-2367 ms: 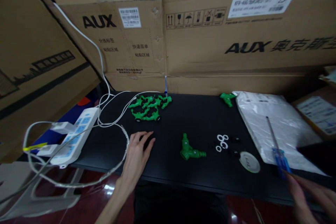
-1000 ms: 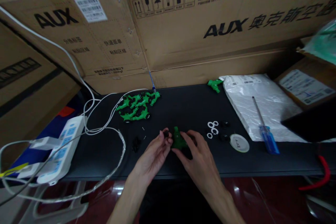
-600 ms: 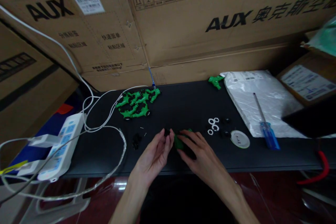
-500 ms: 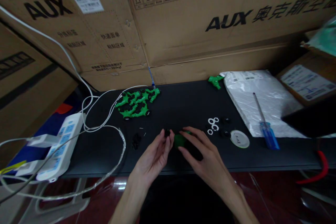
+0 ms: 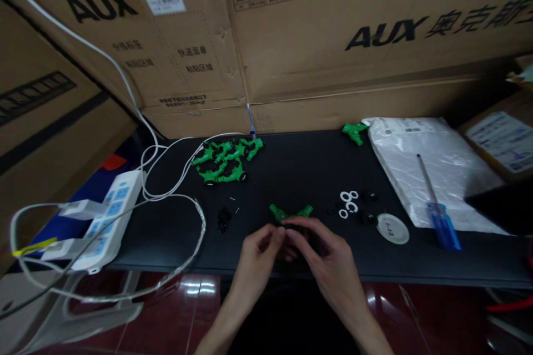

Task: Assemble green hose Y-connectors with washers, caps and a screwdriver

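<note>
A green Y-shaped hose fitting [image 5: 292,214] lies near the desk's front edge, its two arms pointing away from me. Its near end is hidden under my fingers. My right hand [image 5: 327,247] is closed around the fitting's near part. With thumb and fingers pinched together, my left hand [image 5: 259,252] meets the right fingertips over the fitting; what it pinches is hidden. To the left lie a small heap of black parts [image 5: 224,218] and two thin pins [image 5: 237,210]. Several similar green fittings with black parts [image 5: 227,158] are grouped at the back left.
White rings [image 5: 345,197], black caps [image 5: 368,218] and a round white disc [image 5: 393,228] lie to the right. Beyond are a blue-handled screwdriver [image 5: 442,224], a white plastic parcel [image 5: 416,150] and another green fitting [image 5: 354,132]. A power strip [image 5: 110,222] with cables is left; cardboard boxes [image 5: 291,77] stand behind.
My left hand, which held a small black part, has moved right to meet my right hand at the green fitting. The fitting's two arms now show beyond my fingers. The view has shifted slightly.
</note>
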`<state>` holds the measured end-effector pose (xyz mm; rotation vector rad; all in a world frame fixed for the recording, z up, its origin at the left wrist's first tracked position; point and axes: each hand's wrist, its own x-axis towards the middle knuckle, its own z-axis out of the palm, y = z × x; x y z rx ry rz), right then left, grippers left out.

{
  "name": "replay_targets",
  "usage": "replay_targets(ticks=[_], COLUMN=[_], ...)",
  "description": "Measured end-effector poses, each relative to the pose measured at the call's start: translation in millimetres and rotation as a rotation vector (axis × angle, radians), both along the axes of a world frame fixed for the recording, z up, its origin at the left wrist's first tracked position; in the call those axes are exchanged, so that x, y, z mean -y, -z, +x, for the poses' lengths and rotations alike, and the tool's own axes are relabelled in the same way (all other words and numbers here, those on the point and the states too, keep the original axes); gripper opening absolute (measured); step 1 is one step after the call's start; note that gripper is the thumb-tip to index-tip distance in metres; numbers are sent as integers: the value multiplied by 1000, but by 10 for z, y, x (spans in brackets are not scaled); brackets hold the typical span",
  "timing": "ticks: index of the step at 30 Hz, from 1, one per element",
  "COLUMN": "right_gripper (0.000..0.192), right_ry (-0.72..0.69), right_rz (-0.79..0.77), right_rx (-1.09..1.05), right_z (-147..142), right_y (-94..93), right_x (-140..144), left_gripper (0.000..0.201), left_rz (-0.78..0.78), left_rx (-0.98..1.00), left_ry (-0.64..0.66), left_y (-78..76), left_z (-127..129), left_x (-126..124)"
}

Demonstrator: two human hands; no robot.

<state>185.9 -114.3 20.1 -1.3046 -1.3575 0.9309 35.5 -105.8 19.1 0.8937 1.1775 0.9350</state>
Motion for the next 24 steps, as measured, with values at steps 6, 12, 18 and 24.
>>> replay_targets(ticks=[6,12,18,24], right_gripper=[18,23,21,24], right_ry=[101,50,82,27], right_rz=[-32,-16,317,324], right_rx=[-81,-1,512,651], right_z=[109,156,50,-59], right_y=[-36,9,105,172], right_x=[-63,-70,-118,-158], left_gripper=[31,31,29,33], left_rz=[524,616,624,516], left_rx=[-692,-810,-745,-555], left_ry=[-129,30,51,-10], left_y=[-28,212,282,263], left_z=[-569,-886,-906,-769], left_x=[-300,-498,-389,-359])
